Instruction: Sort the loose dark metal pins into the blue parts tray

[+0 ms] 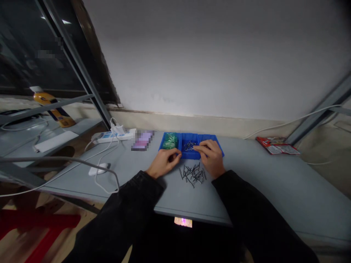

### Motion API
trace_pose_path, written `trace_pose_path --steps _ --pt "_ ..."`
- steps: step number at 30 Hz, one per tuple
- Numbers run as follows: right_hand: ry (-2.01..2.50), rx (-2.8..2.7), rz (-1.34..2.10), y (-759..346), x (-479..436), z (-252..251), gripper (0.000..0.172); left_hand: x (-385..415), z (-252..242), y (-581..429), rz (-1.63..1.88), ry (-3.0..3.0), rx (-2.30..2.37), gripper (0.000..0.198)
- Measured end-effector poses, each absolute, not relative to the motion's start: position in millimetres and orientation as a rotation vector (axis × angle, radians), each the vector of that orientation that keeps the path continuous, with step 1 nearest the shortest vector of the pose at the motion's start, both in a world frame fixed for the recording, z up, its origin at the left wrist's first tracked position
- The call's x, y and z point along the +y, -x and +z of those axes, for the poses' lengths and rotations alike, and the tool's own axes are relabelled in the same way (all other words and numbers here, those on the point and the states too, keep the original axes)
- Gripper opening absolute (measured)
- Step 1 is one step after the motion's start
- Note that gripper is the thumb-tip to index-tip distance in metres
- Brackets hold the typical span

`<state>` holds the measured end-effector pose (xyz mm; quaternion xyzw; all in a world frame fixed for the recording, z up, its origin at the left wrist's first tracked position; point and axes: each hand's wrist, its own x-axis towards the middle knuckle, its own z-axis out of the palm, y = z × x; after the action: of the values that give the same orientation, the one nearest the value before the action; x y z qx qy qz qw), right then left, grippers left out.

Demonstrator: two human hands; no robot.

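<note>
Black sleeves (131,208) flank criss-crossed metal pins (193,174).

A grey table (263,175) carries a blue tray (189,157) of 3 compartments along its back edge. Just in front of the tray lies a loose heap of dark metal pins (192,174). Left of the tray sit a pixelated purple object (142,140), then a white power strip (113,136), with a small white corded device (98,169) nearer the front edge. Well right of the tray lie red printed packets (277,145).
</note>
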<state>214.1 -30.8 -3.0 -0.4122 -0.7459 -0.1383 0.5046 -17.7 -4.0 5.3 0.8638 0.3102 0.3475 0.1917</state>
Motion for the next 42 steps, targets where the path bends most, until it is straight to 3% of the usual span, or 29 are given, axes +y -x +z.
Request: trace_pose_path --steps 8,13,20,42 --pt "1.037 -1.468 -0.447 -210.7 -41.8 8.5 0.015 -1.7 1.1 16.7 0.652 -2.525 0.81 0.022" --pt "1.288 -1.63 -0.389 -208.6 -32.5 0.7 0.019 1.5 -2.6 17.1 0.531 -2.57 0.805 0.023" --pt "1.299 -1.678 -0.327 -206.5 -30.4 -3.8 0.017 0.3 -0.6 15.6 0.456 -2.584 0.861 0.021" --pt "1.279 -1.716 -0.282 -205.3 -30.0 -5.7 0.016 -5.6 7.4 14.5 0.639 -2.532 0.727 0.013"
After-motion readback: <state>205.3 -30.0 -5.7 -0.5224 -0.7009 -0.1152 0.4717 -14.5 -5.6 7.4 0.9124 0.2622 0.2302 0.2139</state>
